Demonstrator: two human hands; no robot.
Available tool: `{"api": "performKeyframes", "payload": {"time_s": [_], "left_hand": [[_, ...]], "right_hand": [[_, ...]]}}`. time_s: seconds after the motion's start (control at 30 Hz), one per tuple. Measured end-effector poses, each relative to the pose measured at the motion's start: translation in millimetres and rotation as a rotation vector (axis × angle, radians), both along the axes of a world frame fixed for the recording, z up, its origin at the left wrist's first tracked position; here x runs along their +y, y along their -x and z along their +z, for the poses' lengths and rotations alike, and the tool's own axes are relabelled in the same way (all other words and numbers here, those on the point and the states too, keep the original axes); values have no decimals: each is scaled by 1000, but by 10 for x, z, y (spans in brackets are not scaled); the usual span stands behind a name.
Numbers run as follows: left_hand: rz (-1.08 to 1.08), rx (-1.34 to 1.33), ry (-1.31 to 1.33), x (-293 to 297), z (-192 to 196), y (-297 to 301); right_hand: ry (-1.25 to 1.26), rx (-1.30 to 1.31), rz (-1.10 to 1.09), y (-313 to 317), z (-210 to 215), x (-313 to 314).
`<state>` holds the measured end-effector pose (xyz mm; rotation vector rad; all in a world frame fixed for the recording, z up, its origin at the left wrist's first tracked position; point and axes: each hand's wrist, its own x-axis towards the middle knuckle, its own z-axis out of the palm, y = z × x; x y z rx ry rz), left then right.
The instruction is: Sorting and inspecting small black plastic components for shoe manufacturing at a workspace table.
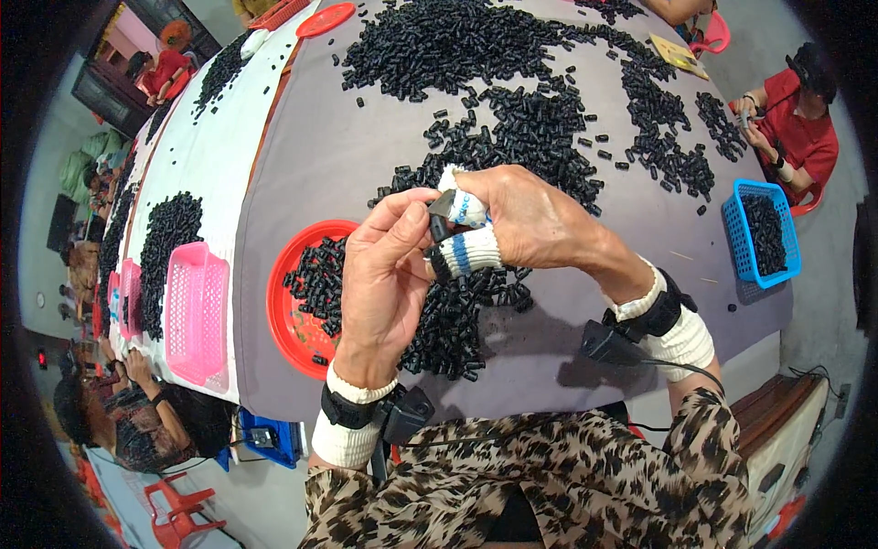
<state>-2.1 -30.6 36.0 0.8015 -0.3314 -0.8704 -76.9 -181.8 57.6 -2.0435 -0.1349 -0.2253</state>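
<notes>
In front of me, both hands meet above the table. My left hand [386,274] pinches a small black ribbed cylinder, probably plastic [440,229], between thumb and fingers. My right hand [540,220] wears white cloth finger wraps [474,249] with blue stripes. Its wrapped fingers close on a flat grey blade-like piece [444,202], which touches or almost touches the cylinder's upper end. The fingers partly cover both pieces. Below the hands lies a heap of similar black cylinders [448,339]. A round red tray [283,316] holding more of them sits beside my left hand.
Larger black heaps [457,46] cover the far table. A blue basket [791,265] of cylinders stands at the right edge, near a person in red [805,137]. A pink basket [197,316] is on the left, with another person [146,412] close by. Cables hang from my wrist straps.
</notes>
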Motion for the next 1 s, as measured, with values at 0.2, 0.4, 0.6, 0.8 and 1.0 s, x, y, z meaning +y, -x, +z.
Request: {"api": "performKeyframes", "payload": {"time_s": [0.2, 0.4, 0.6, 0.8, 1.0], "left_hand": [[14, -23, -15, -20, 47, 41], [17, -49, -27, -4, 16, 18], [36, -44, -25, -13, -7, 40], [45, -64, -24, -21, -19, 28], [16, -52, -19, -26, -37, 27]], "right_hand": [[40, 5, -2, -12, -14, 0], [53, -7, -13, -29, -79, 8], [28, -12, 2, -6, -69, 25], [29, -74, -31, 8, -66, 43], [26, -18, -31, 28, -51, 43]]}}
